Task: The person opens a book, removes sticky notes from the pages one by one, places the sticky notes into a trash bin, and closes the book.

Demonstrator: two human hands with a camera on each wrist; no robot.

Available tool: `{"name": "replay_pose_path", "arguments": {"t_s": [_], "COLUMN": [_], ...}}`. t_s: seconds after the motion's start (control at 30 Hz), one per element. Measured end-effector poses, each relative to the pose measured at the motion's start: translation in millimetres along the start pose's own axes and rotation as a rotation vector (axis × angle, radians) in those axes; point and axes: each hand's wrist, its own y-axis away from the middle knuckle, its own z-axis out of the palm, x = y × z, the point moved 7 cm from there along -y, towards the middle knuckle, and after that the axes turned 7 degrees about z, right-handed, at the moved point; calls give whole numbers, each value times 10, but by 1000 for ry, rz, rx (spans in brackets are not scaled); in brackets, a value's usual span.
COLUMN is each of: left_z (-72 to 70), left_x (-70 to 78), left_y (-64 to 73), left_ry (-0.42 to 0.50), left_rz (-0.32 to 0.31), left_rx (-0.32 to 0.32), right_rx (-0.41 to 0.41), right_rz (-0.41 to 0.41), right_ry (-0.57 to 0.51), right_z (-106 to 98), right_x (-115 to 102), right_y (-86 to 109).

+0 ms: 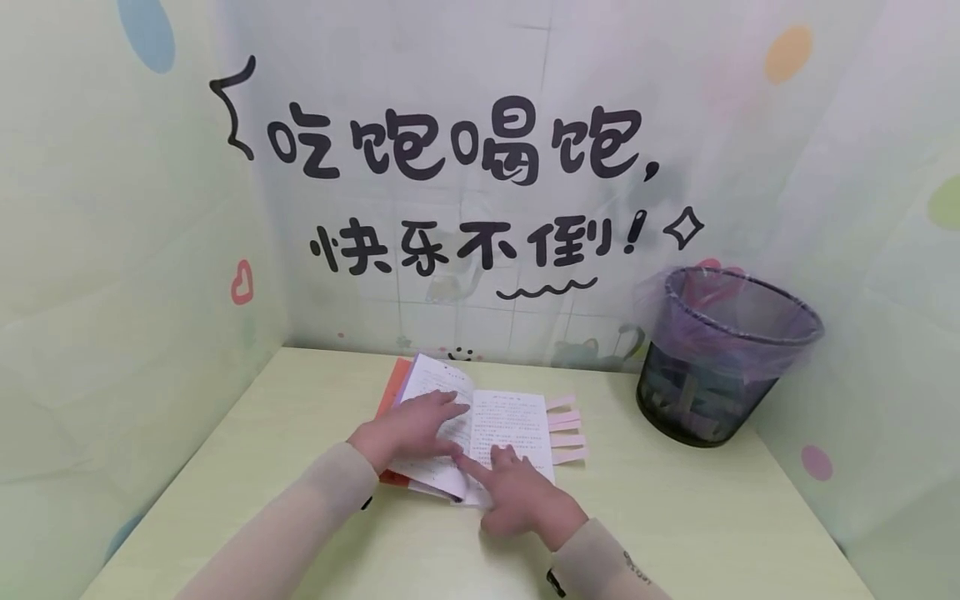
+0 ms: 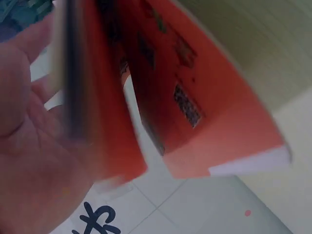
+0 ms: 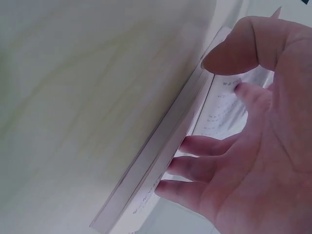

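Paper pages, white and closely printed, form an open book (image 1: 498, 425) lying on a pale yellow-green bench (image 1: 712, 517), with an orange-red cover (image 1: 392, 387) showing along its left side. The left hand (image 1: 420, 425) rests across the left page, its fingers extended and spread toward the gutter. The right hand (image 1: 525, 496) lies over the lower part of the right page, fingers likewise apart and outstretched; one reaches the gutter, close to the tip of the left thumb, and the right thumb is near the book's lower edge. Pink paper strips (image 1: 567, 440) project from the right edge of the book. Left wrist view: two orange-red surfaces of the book stand at an angle with a gap between them, the nearer one blurred. Right wrist view: three fingertips meet the page beside the edge of the page block. Beige sleeves (image 1: 300, 508) cover both forearms. Well to the right of the book stands a dark waste bin (image 1: 690, 404) with a translucent purple liner (image 1: 787, 358). Behind the bench, a pale wall sheet (image 1: 600, 50) bears black Chinese lettering (image 1: 487, 250) in two lines.
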Motion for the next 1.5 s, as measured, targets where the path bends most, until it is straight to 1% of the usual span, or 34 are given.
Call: {"name": "replay_pose_path", "arguments": {"t_s": [0.07, 0.17, 0.27, 0.37, 0.43, 0.53, 0.7, 0.83, 1.0, 1.17, 1.2, 1.27, 1.33, 1.4, 1.5], "left_z": [55, 114, 179, 251, 282, 297, 324, 399, 463, 495, 502, 517, 526, 532, 542], "left_x": [-16, -62, -128, -194, -231, -267, -278, -289, -318, -360, -367, -377, -378, -380, -383], "left_y": [2, 43, 83, 87, 75, 63, 39, 11, -4, 15, 23, 39, 53, 63, 63], "left_ry": [3, 39, 92, 118, 123, 127, 124, 104, 89, 72, 75, 86, 96, 109, 108], "left_rz": [-12, -66, -117, -138, -143, -154, -146, -125, -132, -146, -149, -156, -156, -159, -160], "left_rx": [-49, -98, -129, -146, -149, -147, -149, -141, -132, -123, -120, -117, -112, -110, -108], "right_rx": [3, 10, -4, -21, -18, -8, -17, -33, -47, -44, -34, 13, 93, 200, 347], "right_rz": [8, 21, 23, 11, -3, -17, -36, -52, -47, -70, -75, -85, -62, -6, 136], "right_ry": [-4, -13, -1, 14, 11, -22, -109, -186, -267, -291, -288, -279, -251, -213, -163], "right_z": [-5, -2, 18, 32, 24, -5, -53, -84, -93, -52, -53, -78, -132, -212, -332], "right_x": [1, 24, 37, 45, 61, 106, 185, 264, 332, 334, 335, 343, 375, 432, 560], "right_y": [-2, -12, -11, 0, 16, 38, 63, 75, 87, 86, 83, 68, 46, 30, 24]}}
